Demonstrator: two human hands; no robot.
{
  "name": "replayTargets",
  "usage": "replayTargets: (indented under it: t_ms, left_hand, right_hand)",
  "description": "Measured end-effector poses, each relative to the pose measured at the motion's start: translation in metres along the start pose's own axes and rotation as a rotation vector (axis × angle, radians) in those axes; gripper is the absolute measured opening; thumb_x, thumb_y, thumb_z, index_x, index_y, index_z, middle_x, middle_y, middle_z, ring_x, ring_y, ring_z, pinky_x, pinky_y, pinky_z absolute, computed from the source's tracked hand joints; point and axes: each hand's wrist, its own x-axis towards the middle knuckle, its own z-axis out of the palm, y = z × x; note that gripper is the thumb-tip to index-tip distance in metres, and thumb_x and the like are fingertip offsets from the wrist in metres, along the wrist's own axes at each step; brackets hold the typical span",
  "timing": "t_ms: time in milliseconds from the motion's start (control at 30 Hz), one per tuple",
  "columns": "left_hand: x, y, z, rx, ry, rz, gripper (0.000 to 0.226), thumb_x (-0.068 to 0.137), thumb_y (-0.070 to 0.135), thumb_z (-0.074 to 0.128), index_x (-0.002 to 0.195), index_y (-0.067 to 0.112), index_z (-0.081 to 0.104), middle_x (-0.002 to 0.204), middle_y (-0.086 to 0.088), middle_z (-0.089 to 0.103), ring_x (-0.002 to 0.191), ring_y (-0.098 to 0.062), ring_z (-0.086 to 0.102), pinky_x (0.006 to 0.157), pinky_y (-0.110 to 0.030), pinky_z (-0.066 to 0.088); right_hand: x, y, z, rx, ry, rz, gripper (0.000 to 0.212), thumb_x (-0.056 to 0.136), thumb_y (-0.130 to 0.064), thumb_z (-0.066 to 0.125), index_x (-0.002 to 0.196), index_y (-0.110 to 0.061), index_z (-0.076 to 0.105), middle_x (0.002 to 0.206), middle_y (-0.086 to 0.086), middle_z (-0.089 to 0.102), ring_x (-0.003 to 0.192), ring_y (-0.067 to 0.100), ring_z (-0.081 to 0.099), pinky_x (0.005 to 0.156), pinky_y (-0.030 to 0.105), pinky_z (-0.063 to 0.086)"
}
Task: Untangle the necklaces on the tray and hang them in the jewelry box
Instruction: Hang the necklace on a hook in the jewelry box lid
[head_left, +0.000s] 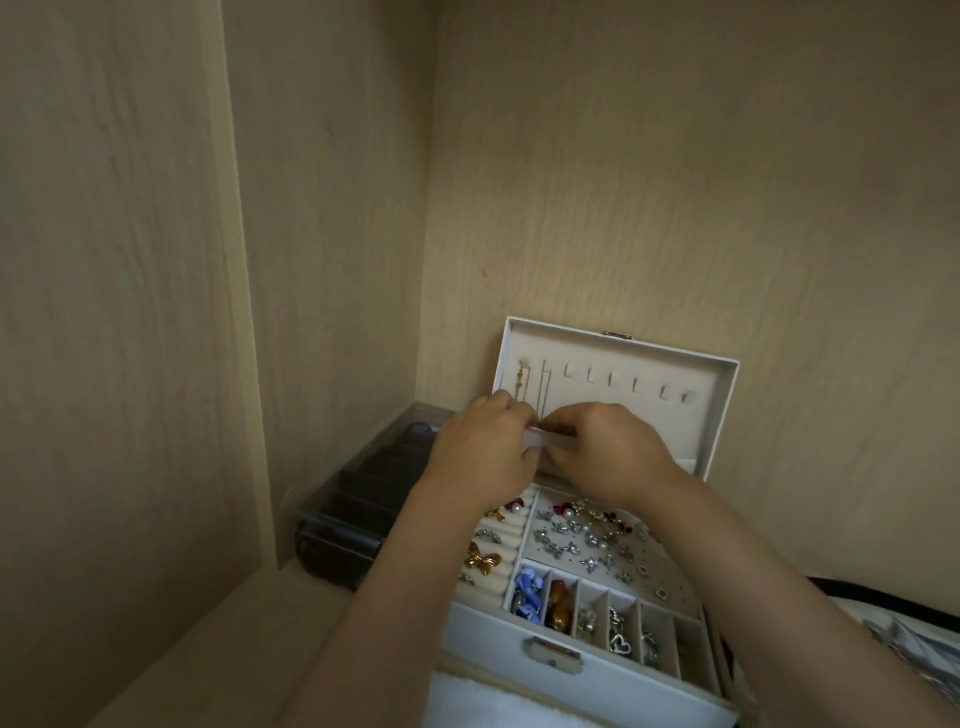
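Observation:
A white jewelry box (587, 670) stands open on the shelf, its lid (722, 410) upright against the back wall with a row of hooks. Two thin necklaces hang from the leftmost hooks: a gold one (521, 387) and a finer chain (544, 389). My left hand (483, 452) and my right hand (608, 452) meet in front of the lid's lower edge. Both pinch the pale elastic pocket strip (543, 439) there, where the chains' lower ends reach. The chain ends are hidden behind my fingers.
The box's tray holds earrings (582, 535), a gold butterfly brooch (483, 558) and small compartments with beads and charms. A dark clear-lidded organiser (358, 514) sits to the left against the cabinet's side wall. A white cloth (467, 701) lies in front; a patterned item (914, 644) lies at right.

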Motion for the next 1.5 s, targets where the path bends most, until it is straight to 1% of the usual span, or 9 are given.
replayTargets:
  t_ms: [133, 233, 467, 733, 967, 1200, 1300, 1367, 1500]
  left_hand:
    - [0.002, 0.011, -0.004, -0.051, -0.035, 0.012, 0.042, 0.095, 0.038, 0.056, 0.135, 0.027, 0.051, 0.129, 0.007, 0.052, 0.119, -0.013, 0.049, 0.091, -0.031, 0.045]
    - [0.002, 0.027, -0.006, -0.093, -0.051, 0.04, 0.038, 0.095, 0.037, 0.056, 0.131, 0.028, 0.055, 0.123, 0.007, 0.057, 0.114, -0.012, 0.051, 0.091, -0.034, 0.048]
    - [-0.013, 0.101, 0.015, -0.173, -0.135, 0.126, 0.028, 0.095, 0.036, 0.053, 0.12, 0.027, 0.062, 0.108, 0.006, 0.062, 0.103, -0.015, 0.055, 0.083, -0.037, 0.05]
    - [-0.036, 0.198, 0.045, -0.216, -0.319, 0.206, 0.02, 0.093, 0.034, 0.057, 0.107, 0.024, 0.066, 0.102, 0.003, 0.063, 0.092, -0.016, 0.059, 0.071, -0.029, 0.044]
    - [-0.061, 0.256, 0.077, -0.252, -0.554, 0.22, 0.018, 0.089, 0.032, 0.063, 0.105, 0.028, 0.072, 0.101, 0.008, 0.07, 0.091, -0.013, 0.063, 0.079, -0.028, 0.052]
    - [-0.086, 0.267, 0.106, -0.268, -0.422, 0.291, 0.025, 0.089, 0.041, 0.066, 0.11, 0.027, 0.069, 0.107, 0.005, 0.06, 0.105, -0.013, 0.053, 0.088, -0.031, 0.046]
    - [-0.088, 0.266, 0.113, -0.282, -0.386, 0.288, 0.024, 0.089, 0.041, 0.066, 0.107, 0.026, 0.07, 0.103, 0.006, 0.06, 0.102, -0.011, 0.052, 0.089, -0.034, 0.047]
    - [-0.086, 0.266, 0.116, -0.308, -0.371, 0.294, 0.022, 0.089, 0.039, 0.067, 0.106, 0.026, 0.07, 0.099, 0.008, 0.06, 0.098, -0.009, 0.055, 0.088, -0.034, 0.049]
    - [-0.086, 0.268, 0.12, -0.344, -0.358, 0.303, 0.023, 0.09, 0.038, 0.067, 0.111, 0.029, 0.07, 0.101, 0.011, 0.061, 0.099, -0.006, 0.055, 0.088, -0.031, 0.048]
  right_hand:
    - [-0.012, 0.016, -0.011, 0.103, 0.03, 0.038, 0.037, 0.089, -0.031, 0.063, 0.126, -0.029, 0.067, 0.122, -0.011, 0.069, 0.111, 0.009, 0.063, 0.094, 0.034, 0.053]
    - [-0.03, 0.03, -0.025, 0.191, 0.03, 0.068, 0.035, 0.09, -0.032, 0.067, 0.125, -0.027, 0.068, 0.12, -0.013, 0.069, 0.111, 0.005, 0.062, 0.097, 0.027, 0.049]
    - [-0.095, 0.072, -0.055, 0.341, 0.022, 0.101, 0.017, 0.088, -0.032, 0.073, 0.103, -0.024, 0.077, 0.089, -0.013, 0.069, 0.063, -0.014, 0.059, 0.065, 0.016, 0.046]
    - [-0.195, 0.134, -0.08, 0.36, -0.109, 0.205, 0.011, 0.09, -0.024, 0.072, 0.099, -0.028, 0.076, 0.091, -0.015, 0.07, 0.069, -0.011, 0.061, 0.063, 0.005, 0.042]
    - [-0.261, 0.175, -0.075, 0.212, -0.209, 0.282, 0.007, 0.087, -0.029, 0.072, 0.087, -0.033, 0.077, 0.081, -0.017, 0.072, 0.073, -0.003, 0.064, 0.07, 0.018, 0.051]
    - [-0.289, 0.202, -0.075, 0.183, -0.247, 0.37, 0.019, 0.078, -0.037, 0.078, 0.096, -0.037, 0.075, 0.086, -0.021, 0.069, 0.082, -0.007, 0.062, 0.076, 0.017, 0.049]
    - [-0.292, 0.213, -0.079, 0.218, -0.274, 0.4, 0.017, 0.074, -0.037, 0.084, 0.089, -0.034, 0.078, 0.083, -0.023, 0.071, 0.08, -0.009, 0.063, 0.077, 0.015, 0.049]
    - [-0.292, 0.216, -0.078, 0.223, -0.254, 0.394, 0.006, 0.075, -0.031, 0.084, 0.076, -0.032, 0.079, 0.076, -0.021, 0.073, 0.075, -0.007, 0.066, 0.078, 0.02, 0.054]
    - [-0.291, 0.216, -0.068, 0.231, -0.238, 0.367, 0.014, 0.083, -0.033, 0.076, 0.07, -0.027, 0.075, 0.072, -0.015, 0.073, 0.073, 0.006, 0.069, 0.079, 0.033, 0.059]
